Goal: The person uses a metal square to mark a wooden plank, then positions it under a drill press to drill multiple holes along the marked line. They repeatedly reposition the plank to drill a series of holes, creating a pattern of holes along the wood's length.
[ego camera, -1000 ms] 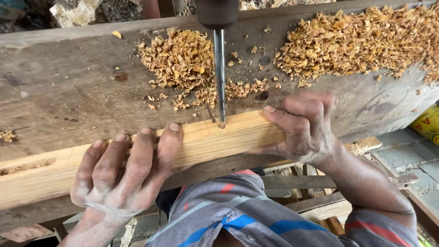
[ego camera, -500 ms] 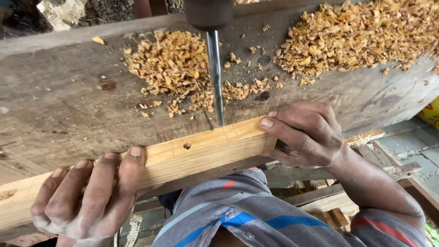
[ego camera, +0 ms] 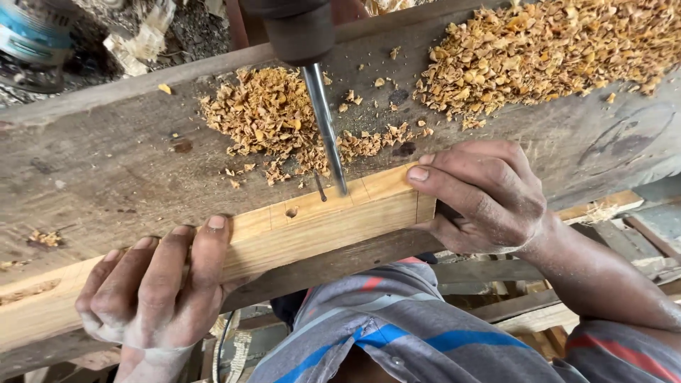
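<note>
I see one labelled item only: a label (ego camera: 32,32) at the top left corner, beyond the far edge of the surface (ego camera: 106,163). It wraps a rounded, blurred object, in blue and white with a reddish patch. I find no packages, signs or screens elsewhere.

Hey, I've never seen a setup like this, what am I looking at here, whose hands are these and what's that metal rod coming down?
This single picture comes from a camera worn on the person's head, looking down at their own bare hands. The left hand and right hand both press on a pale wooden strip lying across a grey, worn plank. The metal rod is a drill bit hanging from a dark chuck; its tip meets the strip beside a small round hole. Piles of tan wood shavings lie on the plank. Below is the person's striped shirt.
</note>
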